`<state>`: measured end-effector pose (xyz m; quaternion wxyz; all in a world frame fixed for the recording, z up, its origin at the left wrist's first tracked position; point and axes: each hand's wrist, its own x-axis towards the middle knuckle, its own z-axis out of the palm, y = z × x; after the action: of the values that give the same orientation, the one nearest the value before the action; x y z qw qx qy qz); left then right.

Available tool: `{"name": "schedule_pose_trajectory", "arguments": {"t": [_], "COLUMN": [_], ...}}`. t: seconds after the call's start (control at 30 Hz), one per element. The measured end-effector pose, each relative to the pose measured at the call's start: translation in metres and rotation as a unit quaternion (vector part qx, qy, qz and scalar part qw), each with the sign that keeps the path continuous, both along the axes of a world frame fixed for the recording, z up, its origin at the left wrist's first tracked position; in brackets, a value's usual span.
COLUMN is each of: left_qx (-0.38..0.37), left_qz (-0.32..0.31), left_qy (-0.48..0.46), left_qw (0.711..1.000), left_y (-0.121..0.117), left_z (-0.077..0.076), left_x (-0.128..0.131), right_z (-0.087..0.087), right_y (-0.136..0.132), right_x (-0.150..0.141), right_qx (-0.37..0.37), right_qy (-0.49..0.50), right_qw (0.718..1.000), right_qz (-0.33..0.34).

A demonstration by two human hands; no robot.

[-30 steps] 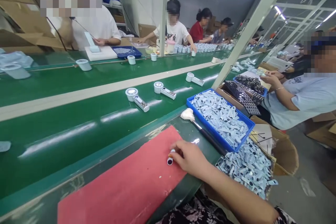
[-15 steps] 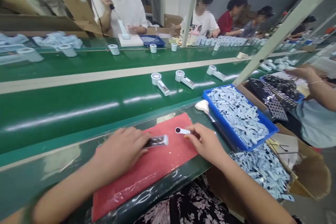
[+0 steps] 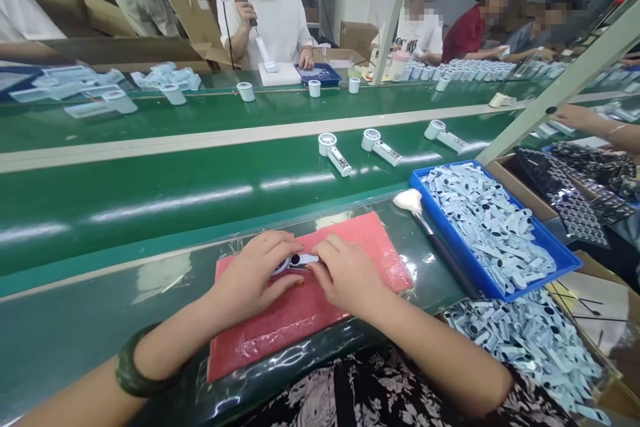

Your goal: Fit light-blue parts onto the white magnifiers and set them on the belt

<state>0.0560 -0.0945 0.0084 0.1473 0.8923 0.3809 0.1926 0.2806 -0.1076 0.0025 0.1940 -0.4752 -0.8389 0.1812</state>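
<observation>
My left hand (image 3: 260,268) is closed round a light-blue handheld fan (image 3: 281,267), whose body it mostly hides. My right hand (image 3: 349,275) pinches a small pale-blue handle cover (image 3: 309,259) with a black oval at one end. The cover lies along the fan's handle, between both hands; whether it is seated there I cannot tell. Beneath the hands is a red mat (image 3: 250,345) on the bench. Right of it, a blue tray (image 3: 545,275) is heaped with similar covers (image 3: 480,213).
A green conveyor belt (image 3: 165,180) carries three fans (image 3: 385,149) beyond the bench. A dark-handled tool with a white wrapped head (image 3: 410,201) lies beside the tray. More covers (image 3: 530,340) fill a box below. Several people work across the belt; another person's arm (image 3: 590,121) reaches in at right.
My right hand has brought the cover left onto the fan's handle, and my hands now meet. The view has swung left, so the surroundings appear further right.
</observation>
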Motion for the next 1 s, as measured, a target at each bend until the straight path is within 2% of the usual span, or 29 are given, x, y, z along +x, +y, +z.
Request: {"name": "schedule_pose_trajectory", "arguments": {"t": [0.07, 0.13, 0.23, 0.33, 0.4, 0.47, 0.57, 0.73, 0.9, 1.0], "left_qx": [-0.011, -0.014, -0.011, 0.008, 0.010, -0.002, -0.004, 0.075, 0.120, 0.133], "left_qz": [0.000, 0.004, 0.011, 0.009, -0.001, -0.003, 0.001, 0.020, 0.019, 0.007], "left_qy": [-0.022, -0.037, -0.042, -0.045, -0.040, -0.023, 0.010, 0.041, 0.117, 0.125], "left_qw": [1.000, 0.999, 0.999, 0.999, 0.999, 1.000, 1.000, 0.996, 0.986, 0.983], "left_y": [0.000, 0.001, 0.002, -0.001, -0.006, -0.013, -0.024, -0.038, -0.043, -0.044], "left_z": [-0.002, -0.004, -0.006, -0.005, -0.003, 0.000, -0.002, -0.014, -0.011, -0.008], "left_x": [0.005, 0.008, 0.008, 0.007, 0.007, 0.007, 0.008, 0.013, 0.017, 0.016], "right_z": [0.002, 0.004, 0.000, -0.009, -0.011, -0.009, -0.004, -0.008, -0.019, -0.020], "right_y": [0.000, 0.001, 0.005, 0.011, 0.012, 0.009, -0.001, -0.013, -0.013, -0.014], "right_x": [0.000, 0.003, 0.007, 0.009, 0.012, 0.014, 0.014, 0.007, 0.009, 0.010], "right_qx": [-0.003, -0.020, -0.062, -0.133, -0.172, -0.187, -0.180, -0.107, -0.062, -0.051], "right_qy": [-0.015, 0.010, 0.091, 0.171, 0.179, 0.142, 0.069, 0.001, -0.010, -0.001], "right_qw": [1.000, 1.000, 0.994, 0.976, 0.969, 0.971, 0.979, 0.991, 0.993, 0.993], "right_qz": [-0.001, 0.000, -0.008, -0.002, 0.016, 0.034, 0.066, 0.075, 0.100, 0.104]}}
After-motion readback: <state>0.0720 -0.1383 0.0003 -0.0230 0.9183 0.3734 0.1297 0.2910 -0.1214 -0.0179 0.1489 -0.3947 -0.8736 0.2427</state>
